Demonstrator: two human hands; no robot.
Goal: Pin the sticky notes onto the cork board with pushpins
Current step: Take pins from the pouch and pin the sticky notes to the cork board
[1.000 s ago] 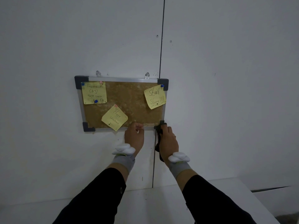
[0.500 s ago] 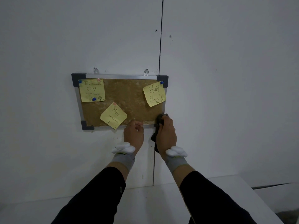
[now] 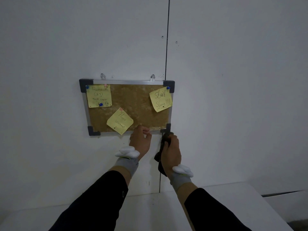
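As you face the wall in the head view, the cork board (image 3: pixel 133 104) hangs from two hooks, grey plastic corners on a metal frame; item one, a yellow sticky note (image 3: pixel 98 96) at upper left, held by blue pushpins (image 3: pixel 100 104) and a pink one at its top edge; item two, a tilted note reading "Happy Weekend" (image 3: pixel 120 121) at lower centre, overlapping the bottom frame; item three, a "Stay Strong!!!" note (image 3: pixel 160 100) at upper right under a blue pin; your left hand (image 3: pixel 140 141) sits at the bottom frame, fingers curled, contents too small to tell; your right hand (image 3: pixel 170 151) is clenched round a dark cloth-like object (image 3: pixel 161 157) just below the lower right corner; both wrists carry white sensors on grey bands.
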